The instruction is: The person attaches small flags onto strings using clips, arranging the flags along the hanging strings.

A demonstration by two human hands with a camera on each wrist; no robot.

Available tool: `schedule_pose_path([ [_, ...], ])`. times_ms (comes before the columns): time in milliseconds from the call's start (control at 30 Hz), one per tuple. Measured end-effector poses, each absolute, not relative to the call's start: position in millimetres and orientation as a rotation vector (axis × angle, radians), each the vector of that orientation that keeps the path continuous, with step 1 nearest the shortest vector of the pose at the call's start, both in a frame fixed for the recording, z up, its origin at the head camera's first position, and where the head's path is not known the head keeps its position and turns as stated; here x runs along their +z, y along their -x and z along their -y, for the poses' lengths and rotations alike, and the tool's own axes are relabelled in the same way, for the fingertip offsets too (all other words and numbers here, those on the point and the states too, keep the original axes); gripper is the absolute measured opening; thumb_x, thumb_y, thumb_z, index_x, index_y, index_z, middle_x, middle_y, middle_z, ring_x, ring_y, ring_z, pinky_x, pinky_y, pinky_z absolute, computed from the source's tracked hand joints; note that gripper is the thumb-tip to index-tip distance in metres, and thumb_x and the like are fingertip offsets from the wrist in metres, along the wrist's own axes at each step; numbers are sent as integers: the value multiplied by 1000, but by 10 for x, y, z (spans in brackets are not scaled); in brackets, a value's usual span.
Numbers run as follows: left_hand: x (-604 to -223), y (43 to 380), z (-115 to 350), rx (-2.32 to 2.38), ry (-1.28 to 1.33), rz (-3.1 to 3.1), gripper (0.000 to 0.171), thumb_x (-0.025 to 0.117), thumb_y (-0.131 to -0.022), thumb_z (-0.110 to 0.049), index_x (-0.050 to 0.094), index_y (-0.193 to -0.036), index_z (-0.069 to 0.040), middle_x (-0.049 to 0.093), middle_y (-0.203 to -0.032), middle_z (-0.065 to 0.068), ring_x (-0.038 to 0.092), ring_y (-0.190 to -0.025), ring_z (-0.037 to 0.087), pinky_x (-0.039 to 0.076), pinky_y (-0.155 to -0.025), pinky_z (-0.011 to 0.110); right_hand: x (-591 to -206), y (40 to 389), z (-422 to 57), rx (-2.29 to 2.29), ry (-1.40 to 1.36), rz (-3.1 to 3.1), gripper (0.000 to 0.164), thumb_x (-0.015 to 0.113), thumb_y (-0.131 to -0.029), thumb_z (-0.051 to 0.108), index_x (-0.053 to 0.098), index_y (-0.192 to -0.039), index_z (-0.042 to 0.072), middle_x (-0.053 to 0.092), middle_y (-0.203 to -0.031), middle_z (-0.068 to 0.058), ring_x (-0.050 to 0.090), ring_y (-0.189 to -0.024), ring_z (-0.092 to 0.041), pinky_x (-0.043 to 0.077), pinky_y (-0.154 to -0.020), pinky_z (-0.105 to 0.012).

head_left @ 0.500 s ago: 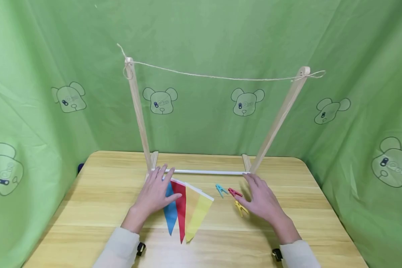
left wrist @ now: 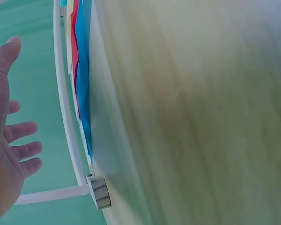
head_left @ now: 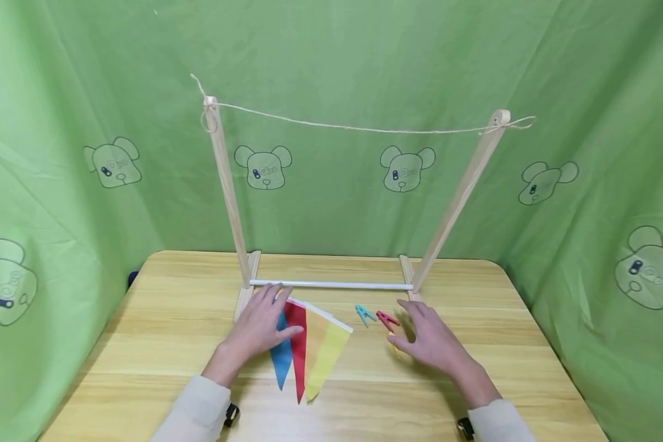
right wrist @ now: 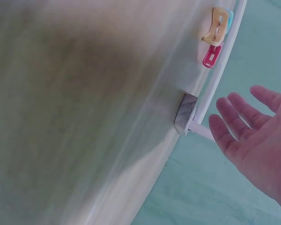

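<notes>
Spread like a fan on the table lie triangular cloth pennants: blue (head_left: pixel 281 363), red (head_left: pixel 297 350), orange (head_left: pixel 314 328) and yellow (head_left: pixel 331 356), with a white band along the top. Above their left side is my left hand (head_left: pixel 254 328), fingers extended; the left wrist view shows this hand (left wrist: pixel 4 150) raised off the cloth and holding nothing. My right hand (head_left: pixel 436 341) hovers, relaxed and holding nothing, beside three small clothespins: blue (head_left: pixel 366 315), red (head_left: pixel 387 320) and yellow (right wrist: pixel 218 26). In the head view its thumb partly covers the yellow one.
Behind the pennants stands a wooden frame with a left post (head_left: pixel 229 190), a right post (head_left: pixel 460 202) and a white crossbar (head_left: pixel 331 284) low between them. A thin string (head_left: pixel 337 126) is tied across the post tops. Green cloth (head_left: pixel 331 215) surrounds the wooden table (head_left: pixel 160 319).
Both hands have drawn back slightly from the crossbar toward the person. The right hand now hides more of the yellow clothespin. Pennants and clothespins lie where they were.
</notes>
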State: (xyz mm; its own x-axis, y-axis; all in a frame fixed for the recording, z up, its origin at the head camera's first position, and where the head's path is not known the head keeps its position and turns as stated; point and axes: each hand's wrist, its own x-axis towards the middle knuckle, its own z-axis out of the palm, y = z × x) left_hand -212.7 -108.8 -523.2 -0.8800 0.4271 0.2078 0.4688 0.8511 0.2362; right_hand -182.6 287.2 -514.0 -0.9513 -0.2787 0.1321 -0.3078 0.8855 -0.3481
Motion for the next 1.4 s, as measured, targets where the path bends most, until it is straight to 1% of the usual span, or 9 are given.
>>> schedule_pose_path([
  [167, -5270, 2132, 1046, -461, 728, 2855, 91, 71, -88, -65, 45, -155, -10, 47, -155, 16, 43, -144, 39, 37, -121, 55, -5170, 1774, -2869, 556, -471, 2990, 89, 77, -86, 56, 46, -151, 5, 55, -144, -22, 54, -128, -45, 51, -100, -66],
  [367, -5263, 2111, 971, -546, 712, 2879, 85, 74, -88, -61, 49, -152, -11, 49, -153, 17, 45, -142, 38, 42, -116, 57, -5192, 1704, -2862, 563, -427, 3027, 86, 78, -84, 60, 52, -145, 5, 61, -132, -19, 59, -117, -39, 56, -94, -61],
  [500, -5234, 2088, 907, -636, 688, 2906, 84, 76, -88, -58, 50, -152, -11, 52, -151, 16, 47, -141, 36, 45, -115, 54, -5201, 1684, -2859, 585, -400, 3052, 85, 79, -83, 61, 54, -142, 5, 61, -129, -19, 61, -115, -37, 56, -95, -59],
  [600, -5222, 2078, 849, -708, 672, 2907, 83, 79, -87, -55, 50, -150, -10, 53, -150, 15, 49, -139, 35, 47, -113, 53, -5203, 1680, -2852, 620, -385, 3069, 83, 80, -82, 59, 56, -139, 4, 62, -129, -18, 62, -116, -36, 55, -99, -58],
  [767, -5216, 2076, 744, -808, 638, 2914, 83, 81, -86, -51, 49, -151, -9, 53, -150, 14, 50, -139, 35, 47, -114, 52, -5219, 1679, -2837, 669, -370, 3106, 80, 83, -81, 55, 58, -135, 3, 63, -125, -15, 63, -112, -31, 54, -99, -55],
  [933, -5225, 2090, 656, -925, 571, 2926, 83, 84, -85, -48, 49, -151, -10, 52, -151, 14, 49, -139, 36, 49, -112, 51, -5235, 1683, -2822, 681, -331, 3137, 77, 85, -79, 52, 59, -133, 3, 62, -119, -10, 62, -105, -25, 55, -97, -51],
  [1067, -5239, 2117, 607, -987, 535, 2939, 83, 85, -84, -43, 49, -150, -9, 53, -150, 14, 49, -137, 36, 49, -112, 50, -5231, 1696, -2807, 682, -327, 3151, 75, 86, -79, 50, 60, -131, 3, 62, -115, -8, 60, -102, -22, 55, -95, -49],
  [1233, -5268, 2153, 570, -1004, 520, 2940, 80, 87, -84, -41, 52, -147, -4, 56, -142, 16, 52, -129, 35, 51, -108, 48, -5231, 1706, -2789, 679, -320, 3164, 69, 87, -79, 46, 62, -127, 4, 60, -108, -5, 56, -94, -17, 55, -88, -43],
  [1400, -5301, 2196, 543, -1017, 492, 2938, 75, 86, -84, -39, 56, -142, -2, 58, -136, 16, 53, -122, 33, 53, -103, 46, -5231, 1699, -2777, 689, -314, 3173, 60, 89, -79, 41, 64, -118, 4, 58, -101, -4, 52, -86, -16, 52, -80, -38],
])
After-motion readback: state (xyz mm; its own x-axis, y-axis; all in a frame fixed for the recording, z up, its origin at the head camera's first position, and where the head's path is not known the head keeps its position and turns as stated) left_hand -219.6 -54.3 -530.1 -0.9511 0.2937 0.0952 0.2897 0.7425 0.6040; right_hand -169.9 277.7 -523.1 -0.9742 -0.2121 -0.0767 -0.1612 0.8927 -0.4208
